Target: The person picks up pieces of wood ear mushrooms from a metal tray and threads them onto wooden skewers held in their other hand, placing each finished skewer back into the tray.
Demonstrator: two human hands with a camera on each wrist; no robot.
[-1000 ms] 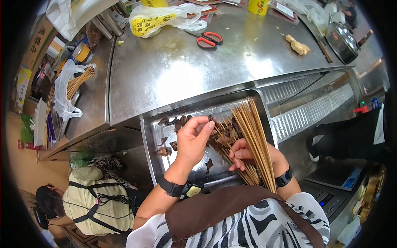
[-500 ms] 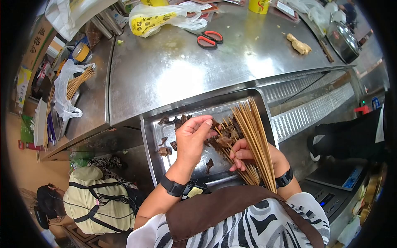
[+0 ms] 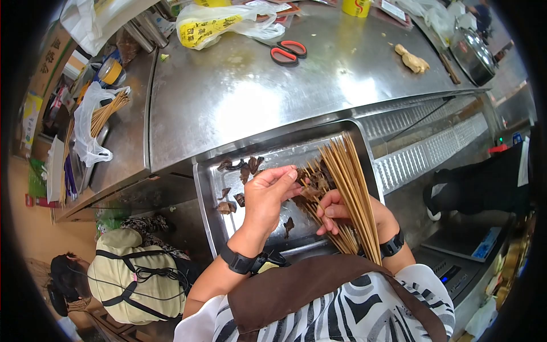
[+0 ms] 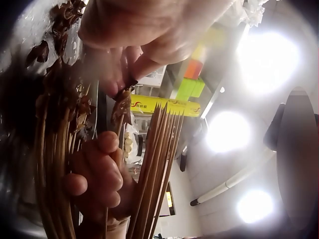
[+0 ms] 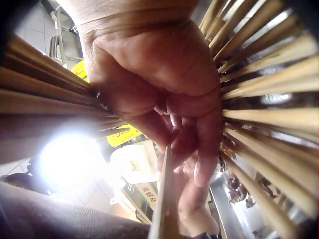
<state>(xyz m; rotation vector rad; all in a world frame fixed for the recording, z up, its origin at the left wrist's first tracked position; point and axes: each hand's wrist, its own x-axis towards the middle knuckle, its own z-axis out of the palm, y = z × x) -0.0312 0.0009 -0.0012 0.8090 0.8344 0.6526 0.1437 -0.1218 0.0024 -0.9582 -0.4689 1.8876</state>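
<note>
My left hand (image 3: 266,196) pinches a crinkled dark brown food piece (image 4: 122,107) at the upper end of a bamboo skewer. The right hand (image 3: 336,212) grips that skewer (image 5: 168,199) just below, between thumb and fingers. A bundle of bare bamboo skewers (image 3: 350,188) lies across the right wrist, pointed tips (image 4: 164,114) away from me. Loaded skewers (image 4: 52,159) with brown pieces on their far ends lie below the right hand. They rest in a metal tray (image 3: 212,178), where loose brown pieces (image 3: 227,208) are scattered left of the hands.
Beyond the tray stretches a steel counter (image 3: 199,108) with red-handled scissors (image 3: 288,52), a plastic bag (image 3: 211,25), ginger (image 3: 412,59) and a lidded pot (image 3: 472,57). More skewers (image 3: 108,111) stick out of a bag at left. Another person (image 3: 134,273) is at lower left.
The left hand's fingertips have shifted slightly toward the skewer tip with the brown piece, and its lower fingers have opened out a little. The right hand and the bare bundle stay in place.
</note>
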